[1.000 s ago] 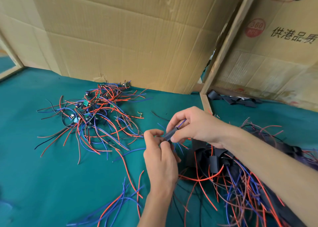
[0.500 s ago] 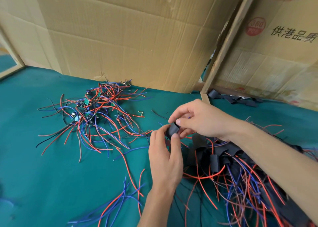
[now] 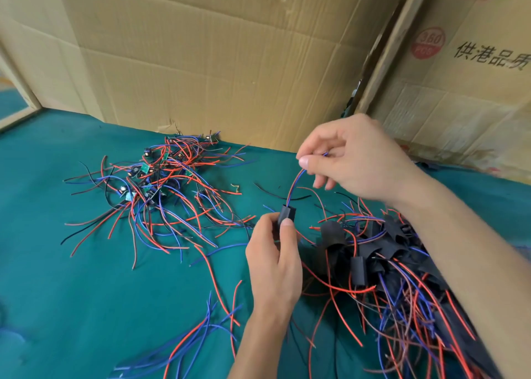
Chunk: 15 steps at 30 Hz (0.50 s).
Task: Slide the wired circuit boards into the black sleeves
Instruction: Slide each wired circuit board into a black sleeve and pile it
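On the left, a heap of wired boards [image 3: 161, 183] lies on the green cloth [image 3: 71, 292], with bare cloth nearer the camera. The left hand [image 3: 273, 261] pinches a black sleeve [image 3: 286, 214]; the right hand [image 3: 353, 157] pinches its red and blue wires [image 3: 294, 183] above. Sleeved pieces [image 3: 373, 252] pile rightward. The box [image 3: 459, 85] reads "360" and "供港品房".

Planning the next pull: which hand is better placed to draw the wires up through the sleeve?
Right hand: it pinches the wires above the sleeve; left hand holds the sleeve.
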Tool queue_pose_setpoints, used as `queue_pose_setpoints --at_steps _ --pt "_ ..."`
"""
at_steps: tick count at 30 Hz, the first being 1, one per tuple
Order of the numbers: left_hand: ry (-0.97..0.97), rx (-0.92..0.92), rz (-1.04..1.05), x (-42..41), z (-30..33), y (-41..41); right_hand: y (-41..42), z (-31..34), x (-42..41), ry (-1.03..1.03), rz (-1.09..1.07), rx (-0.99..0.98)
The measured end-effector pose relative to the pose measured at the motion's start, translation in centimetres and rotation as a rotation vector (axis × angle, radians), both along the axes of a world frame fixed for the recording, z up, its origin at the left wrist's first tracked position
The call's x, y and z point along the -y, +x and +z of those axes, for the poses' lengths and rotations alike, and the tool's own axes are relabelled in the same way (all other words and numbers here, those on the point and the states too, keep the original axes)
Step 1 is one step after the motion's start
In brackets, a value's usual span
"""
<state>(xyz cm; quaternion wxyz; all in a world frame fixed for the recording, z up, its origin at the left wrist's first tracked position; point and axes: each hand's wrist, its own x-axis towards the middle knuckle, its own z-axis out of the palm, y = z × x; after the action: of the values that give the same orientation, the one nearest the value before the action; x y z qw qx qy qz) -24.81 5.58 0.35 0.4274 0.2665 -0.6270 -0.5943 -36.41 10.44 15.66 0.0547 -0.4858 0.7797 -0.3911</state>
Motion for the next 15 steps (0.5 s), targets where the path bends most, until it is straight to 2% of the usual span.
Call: queue_pose_setpoints --at_steps 6,15 --pt "0.271 -0.182 -0.252 -0.1 0.7 0.2 0.9 -1.5 0.3 -0.226 -0.039 0.211" --pt "0.51 -0.263 -0.53 0.2 1.4 0.6 0.5 -1.8 0.7 -0.263 -0.062 0.291"
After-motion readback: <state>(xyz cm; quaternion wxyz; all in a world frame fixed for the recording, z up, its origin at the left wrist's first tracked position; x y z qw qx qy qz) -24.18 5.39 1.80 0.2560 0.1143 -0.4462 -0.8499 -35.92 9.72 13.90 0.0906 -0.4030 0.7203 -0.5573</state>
